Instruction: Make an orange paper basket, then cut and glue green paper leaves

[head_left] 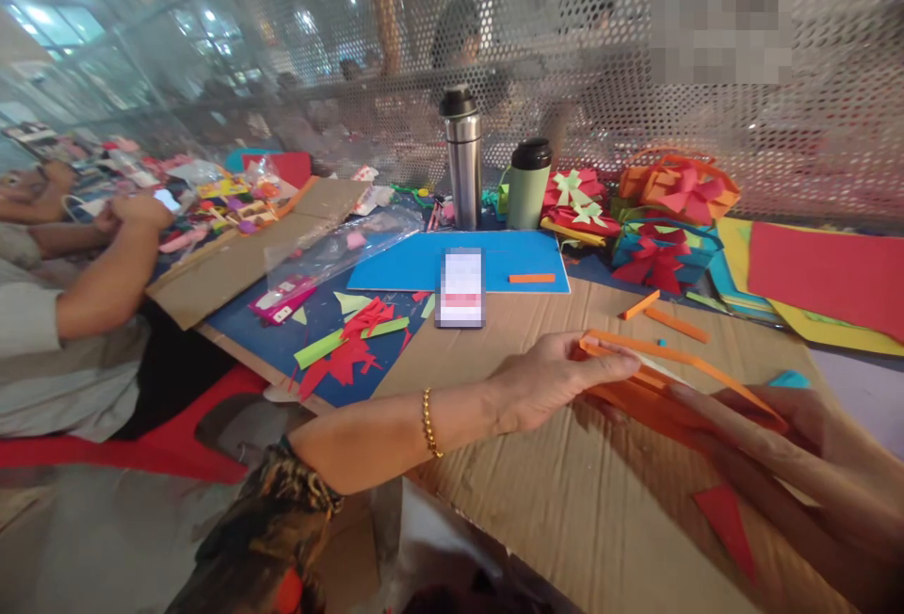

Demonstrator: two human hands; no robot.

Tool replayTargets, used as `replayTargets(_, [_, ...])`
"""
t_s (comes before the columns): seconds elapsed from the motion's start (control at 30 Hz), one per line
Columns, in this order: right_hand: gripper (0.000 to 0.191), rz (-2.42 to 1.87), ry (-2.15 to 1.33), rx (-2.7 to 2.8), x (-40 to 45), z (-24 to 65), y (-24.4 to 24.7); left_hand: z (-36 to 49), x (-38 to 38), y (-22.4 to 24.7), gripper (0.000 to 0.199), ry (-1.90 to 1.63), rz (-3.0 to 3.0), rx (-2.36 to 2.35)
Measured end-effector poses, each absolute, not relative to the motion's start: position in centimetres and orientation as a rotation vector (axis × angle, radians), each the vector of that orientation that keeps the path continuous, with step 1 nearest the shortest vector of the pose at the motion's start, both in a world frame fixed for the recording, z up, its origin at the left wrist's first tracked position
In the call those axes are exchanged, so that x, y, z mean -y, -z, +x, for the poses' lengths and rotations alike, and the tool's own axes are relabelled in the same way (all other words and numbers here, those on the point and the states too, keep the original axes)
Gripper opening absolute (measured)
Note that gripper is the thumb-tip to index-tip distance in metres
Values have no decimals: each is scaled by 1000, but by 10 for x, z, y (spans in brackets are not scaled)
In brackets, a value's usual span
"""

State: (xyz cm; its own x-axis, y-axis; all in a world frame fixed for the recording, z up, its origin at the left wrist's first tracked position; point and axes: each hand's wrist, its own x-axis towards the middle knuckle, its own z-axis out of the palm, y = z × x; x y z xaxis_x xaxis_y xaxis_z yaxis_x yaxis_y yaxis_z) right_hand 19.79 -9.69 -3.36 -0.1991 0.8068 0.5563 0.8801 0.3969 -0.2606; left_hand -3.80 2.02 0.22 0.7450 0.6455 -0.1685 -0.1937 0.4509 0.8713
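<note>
Above the cardboard, my left hand (569, 374) pinches the left end of a folded orange paper piece (646, 407), its thumb on top. A narrow orange strip arches along the far side of this piece. My right hand (798, 449) grips the other end, with fingers stretched along the near side; part of that grip is hidden. Beyond the hands lie short orange paper strips (676, 324) and a small blue scrap (789, 379). Near the right wrist is a red paper scrap (727, 525).
A phone (461, 288) leans before a blue sheet (395, 261). Behind stand a steel flask (466, 167) and a green cup (528, 190). Paper baskets with bows (668, 251) and coloured sheets (826, 275) are at right; red scraps (346, 360) at left. Another person (63, 313) sits left.
</note>
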Motion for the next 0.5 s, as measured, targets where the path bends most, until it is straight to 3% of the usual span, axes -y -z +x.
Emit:
replayTargets(0.13, [72,-1367,243,2090,94,197,25,-38,-20,-1,48,-570,1011,-533])
replayTargets(0.5, [52,-1344,213,2104,91,205,36,-38,-22,-5,27,-478,987,-566])
